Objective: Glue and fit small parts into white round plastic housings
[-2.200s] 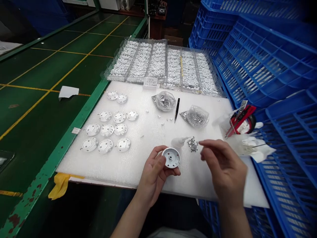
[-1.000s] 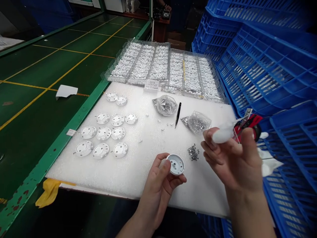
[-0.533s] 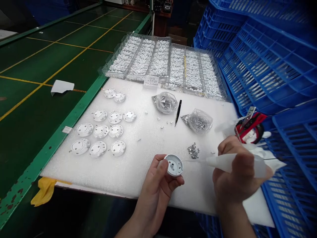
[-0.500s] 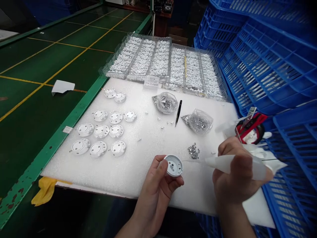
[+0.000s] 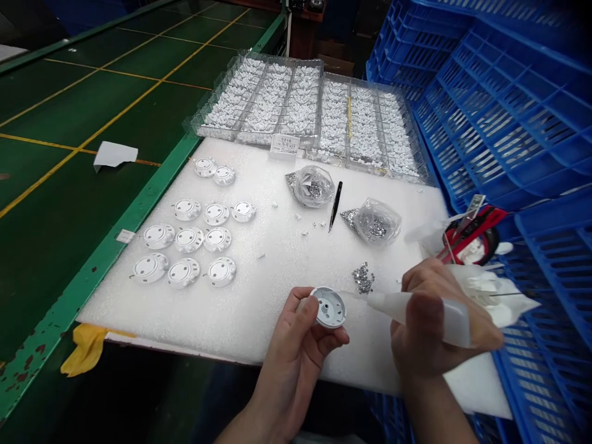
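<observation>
Near the front of the foam-topped table, my left hand [image 5: 300,339] grips a small round white plastic housing [image 5: 331,311], its hollow side facing up. My right hand [image 5: 428,320] is wrapped around a translucent squeeze bottle [image 5: 393,305], tilted nearly flat. The bottle's thin nozzle points left at the housing's rim; whether it touches cannot be made out. Just beyond the nozzle lies a loose pile of small shiny metal pieces [image 5: 363,279]. Several similar white round parts [image 5: 216,239] sit in rows at the left of the foam sheet [image 5: 259,296].
Clear trays [image 5: 287,132] of small white pieces line the back. Two plastic bags [image 5: 314,186] of metal bits and black tweezers [image 5: 336,206] lie mid-table. Red-handled scissors [image 5: 481,231] rest at right, beside stacked blue crates [image 5: 499,117]. A green conveyor [image 5: 152,117] runs along the left.
My right hand has brought the squeeze bottle left, closer to the housing. My left hand still holds the housing, shifted slightly right. The whole view has tilted slightly.
</observation>
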Demonstrator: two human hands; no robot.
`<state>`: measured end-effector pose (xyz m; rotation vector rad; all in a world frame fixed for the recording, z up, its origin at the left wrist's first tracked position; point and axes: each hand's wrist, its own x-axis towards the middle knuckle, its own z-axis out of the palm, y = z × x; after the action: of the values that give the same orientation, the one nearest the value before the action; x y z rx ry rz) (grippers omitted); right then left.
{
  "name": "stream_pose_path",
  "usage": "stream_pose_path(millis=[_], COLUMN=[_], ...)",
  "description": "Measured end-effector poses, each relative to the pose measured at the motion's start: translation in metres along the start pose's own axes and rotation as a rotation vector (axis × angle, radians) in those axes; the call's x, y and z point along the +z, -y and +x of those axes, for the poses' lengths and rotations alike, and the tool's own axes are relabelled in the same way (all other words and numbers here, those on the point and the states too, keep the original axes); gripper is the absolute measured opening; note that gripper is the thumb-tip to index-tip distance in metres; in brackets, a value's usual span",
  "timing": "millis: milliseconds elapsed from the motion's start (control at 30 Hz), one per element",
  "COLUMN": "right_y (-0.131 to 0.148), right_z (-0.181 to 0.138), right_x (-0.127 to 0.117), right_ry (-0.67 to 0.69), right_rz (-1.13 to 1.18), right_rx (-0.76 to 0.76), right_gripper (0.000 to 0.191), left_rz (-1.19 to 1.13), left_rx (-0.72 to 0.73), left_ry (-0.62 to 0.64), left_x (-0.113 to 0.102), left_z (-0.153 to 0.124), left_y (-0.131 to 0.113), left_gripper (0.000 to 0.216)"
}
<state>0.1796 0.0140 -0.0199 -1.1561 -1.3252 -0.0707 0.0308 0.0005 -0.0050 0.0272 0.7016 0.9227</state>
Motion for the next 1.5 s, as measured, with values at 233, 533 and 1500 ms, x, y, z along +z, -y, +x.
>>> stream_pose_path(millis=[233,533,1500], right_y=[0.001,0.003,-0.017], right_z=[0.003,0.003,0.001], right_x=[0.002,0.000,-0.001], right_ry=[0.008,0.024,0.663], right_rz=[-0.008,-0.029,-0.192], right_rx=[-0.005,0.019,0.400], right_gripper=[0.052,0.052,0.010], left_rz=[0.010,0.035,-0.059], left_rx=[0.006,-0.005,0.017], left_ry=[0.010,-0.006,0.041], left_x=[0.000,0.002,-0.012], left_z=[-0.002,-0.003,0.004], left_y=[0.000,-0.001,0.003], left_gripper=[0.036,0.040,0.032])
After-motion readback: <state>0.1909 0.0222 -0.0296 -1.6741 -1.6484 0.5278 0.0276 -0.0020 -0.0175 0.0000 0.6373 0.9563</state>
